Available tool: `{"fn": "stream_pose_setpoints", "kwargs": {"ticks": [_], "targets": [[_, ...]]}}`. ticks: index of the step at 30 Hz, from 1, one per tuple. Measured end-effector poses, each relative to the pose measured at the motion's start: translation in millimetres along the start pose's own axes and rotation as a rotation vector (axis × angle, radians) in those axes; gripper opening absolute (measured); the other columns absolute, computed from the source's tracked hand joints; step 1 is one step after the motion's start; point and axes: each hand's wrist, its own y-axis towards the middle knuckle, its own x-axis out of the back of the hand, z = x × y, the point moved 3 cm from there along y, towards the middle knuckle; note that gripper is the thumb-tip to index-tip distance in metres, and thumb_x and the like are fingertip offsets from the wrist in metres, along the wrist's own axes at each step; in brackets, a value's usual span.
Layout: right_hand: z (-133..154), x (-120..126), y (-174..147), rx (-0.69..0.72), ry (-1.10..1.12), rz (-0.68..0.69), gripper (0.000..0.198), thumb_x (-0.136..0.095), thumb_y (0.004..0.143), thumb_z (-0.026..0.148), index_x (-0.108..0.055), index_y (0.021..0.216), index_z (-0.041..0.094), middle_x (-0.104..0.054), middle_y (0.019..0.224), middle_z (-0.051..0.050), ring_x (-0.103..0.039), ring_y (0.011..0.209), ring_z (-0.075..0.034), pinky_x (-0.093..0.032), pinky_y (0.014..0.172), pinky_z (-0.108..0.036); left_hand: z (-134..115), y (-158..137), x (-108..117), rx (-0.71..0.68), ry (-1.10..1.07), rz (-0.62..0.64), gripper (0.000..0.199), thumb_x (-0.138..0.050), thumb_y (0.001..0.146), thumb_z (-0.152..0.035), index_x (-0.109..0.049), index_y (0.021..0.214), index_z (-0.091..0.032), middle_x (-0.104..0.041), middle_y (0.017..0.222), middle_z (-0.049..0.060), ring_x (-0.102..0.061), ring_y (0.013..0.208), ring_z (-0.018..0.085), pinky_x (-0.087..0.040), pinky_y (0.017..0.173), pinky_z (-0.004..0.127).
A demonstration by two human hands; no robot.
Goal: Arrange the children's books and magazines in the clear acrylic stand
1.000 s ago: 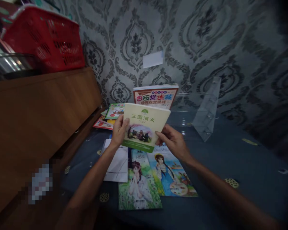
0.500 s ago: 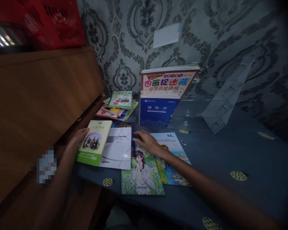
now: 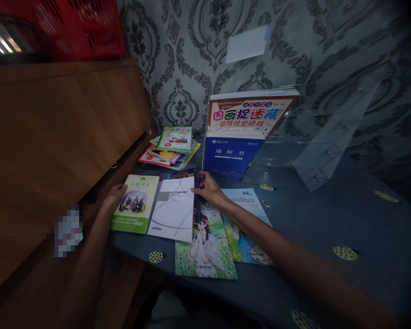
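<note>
My left hand is closed on the left edge of a green-and-white book with painted figures on its cover. My right hand grips at the right edges of a white booklet and a dark blue book mostly hidden under it. The thumb is at the booklet's edge. Below the right hand lies a book with a girl in a flower field, partly covered by the booklet. A light blue book lies partly under that one and behind my right forearm.
Children's books are piled by the wall. Larger books stand upright beside a clear plastic rack. At left is a wooden cabinet with a red basket on top. A dark patterned cloth covers the table.
The white booklet and dark blue book have shifted slightly right, with my right hand now closed at their edges. The green-and-white book is straighter and overlaps the booklet less. The view has shifted a little.
</note>
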Motion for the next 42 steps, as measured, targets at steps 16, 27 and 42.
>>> {"fn": "stream_pose_setpoints", "kwargs": {"ticks": [16, 27, 42], "targets": [[-17, 22, -15, 0.135, 0.052, -0.010, 0.069, -0.074, 0.067, 0.033, -0.052, 0.131, 0.021, -0.055, 0.073, 0.006, -0.055, 0.066, -0.016, -0.045, 0.064, -0.029, -59, -74, -94, -0.521, 0.436, 0.290, 0.041, -0.056, 0.090, -0.040, -0.060, 0.122, -0.014, -0.070, 0.087, 0.006, -0.065, 0.081, 0.022, -0.047, 0.074, 0.032], [0, 21, -33, 0.192, -0.224, -0.107, 0.044, -0.077, 0.072, 0.029, -0.066, 0.114, 0.018, -0.066, 0.098, -0.006, -0.060, 0.077, -0.019, -0.049, 0.072, -0.033, -60, -90, -101, -0.224, -0.374, 0.592, 0.045, -0.083, 0.059, -0.042, -0.070, 0.092, -0.014, -0.076, 0.087, 0.007, -0.068, 0.077, 0.022, -0.051, 0.068, 0.029], [10, 8, -67, 0.050, 0.388, 0.391, 0.045, -0.079, 0.068, 0.057, -0.061, 0.079, 0.017, -0.055, 0.050, 0.008, -0.042, 0.035, -0.006, -0.029, 0.035, -0.019, -80, -114, -120, -0.147, -0.780, 0.410, 0.054, -0.086, 0.060, -0.055, -0.068, 0.095, -0.018, -0.077, 0.088, 0.004, -0.072, 0.086, 0.023, -0.056, 0.075, 0.030]]}}
